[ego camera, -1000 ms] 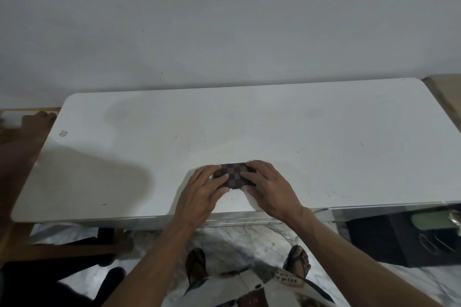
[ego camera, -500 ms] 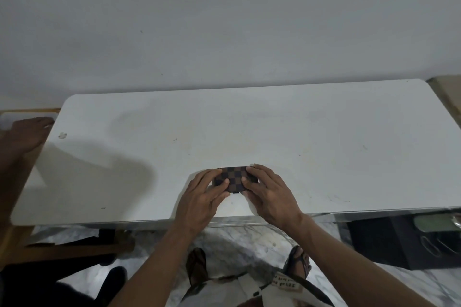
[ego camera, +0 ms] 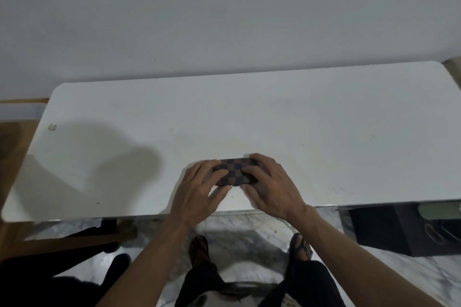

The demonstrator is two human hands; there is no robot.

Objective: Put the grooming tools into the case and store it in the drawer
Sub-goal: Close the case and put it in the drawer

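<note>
From the head view, a brown checkered case [ego camera: 235, 172] lies flat on the white table [ego camera: 324, 132], near the middle of its front edge. The left hand [ego camera: 197, 189] and the right hand [ego camera: 272, 185] each have their grip on one end of the case, fingers spread over its top. A dark box [ego camera: 389, 229] sits on the floor under the table's front right corner.
</note>
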